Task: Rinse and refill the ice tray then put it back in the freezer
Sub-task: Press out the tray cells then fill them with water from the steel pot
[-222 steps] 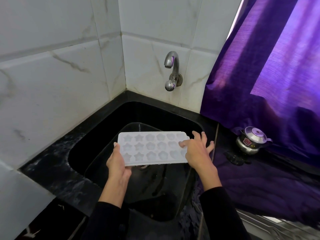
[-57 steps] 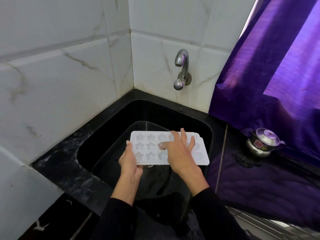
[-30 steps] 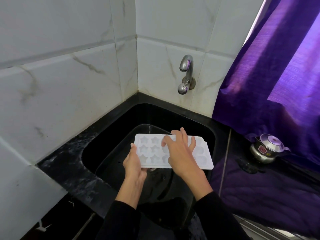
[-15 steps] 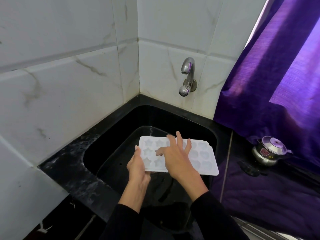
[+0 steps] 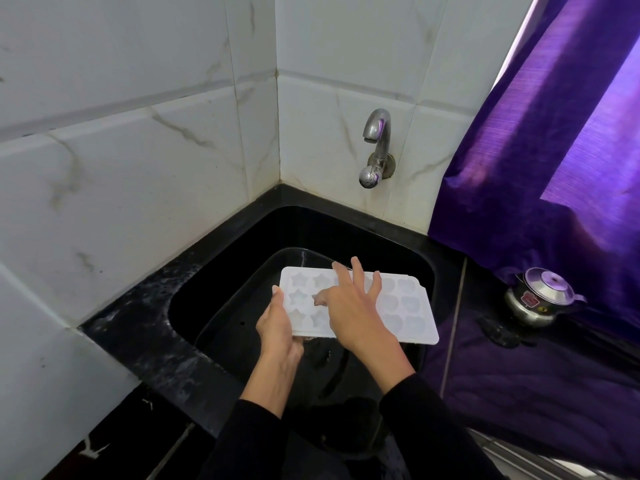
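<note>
A white ice tray [image 5: 403, 311] with star and heart shaped cells is held level above the black sink [image 5: 221, 258]. My left hand [image 5: 278, 323] grips its left short edge, thumb on top and fingers underneath. My right hand [image 5: 353, 308] lies on the tray's top with fingers spread, the fingertips touching the cells in the tray's middle. The metal tap [image 5: 375, 147] juts from the tiled wall behind the sink, and no water runs from it.
A black stone counter [image 5: 138, 327] frames the sink in a corner of white marble tiles. A purple curtain [image 5: 554, 150] hangs at the right, and a small steel kettle [image 5: 540, 301] stands on the purple-covered counter below it.
My right hand has slid from the tray's right end toward its middle and left cells. The left hand keeps its hold on the left edge; the tray stays over the sink.
</note>
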Demonstrator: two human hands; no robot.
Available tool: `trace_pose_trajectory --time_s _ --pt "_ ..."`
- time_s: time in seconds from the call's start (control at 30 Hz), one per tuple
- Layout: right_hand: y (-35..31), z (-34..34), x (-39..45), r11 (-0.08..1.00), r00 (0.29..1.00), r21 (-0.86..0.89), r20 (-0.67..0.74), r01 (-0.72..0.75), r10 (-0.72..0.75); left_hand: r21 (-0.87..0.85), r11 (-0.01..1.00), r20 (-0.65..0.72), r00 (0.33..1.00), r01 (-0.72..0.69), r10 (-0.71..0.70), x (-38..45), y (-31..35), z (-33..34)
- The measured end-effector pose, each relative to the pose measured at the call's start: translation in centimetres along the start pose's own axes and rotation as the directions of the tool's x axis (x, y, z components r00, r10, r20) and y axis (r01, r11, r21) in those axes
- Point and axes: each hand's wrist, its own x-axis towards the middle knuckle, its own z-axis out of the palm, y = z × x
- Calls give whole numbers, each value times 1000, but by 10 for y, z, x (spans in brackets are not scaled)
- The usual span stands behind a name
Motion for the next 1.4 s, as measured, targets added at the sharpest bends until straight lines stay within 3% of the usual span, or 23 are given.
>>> trace_pose_trajectory --time_s 0.4,0.7,1.4 --pt "-5 2 -2 994 996 97 -76 47 -40 -6 1000 17 1000 -4 4 -2 -3 -1" --pt "-24 16 9 997 997 -26 27 66 -66 5 1000 11 1000 -2 2 -5 -2 -1" --pt "-20 19 12 999 999 -10 -1 51 -51 28 1000 -17 1000 8 -8 -5 -3 -1"
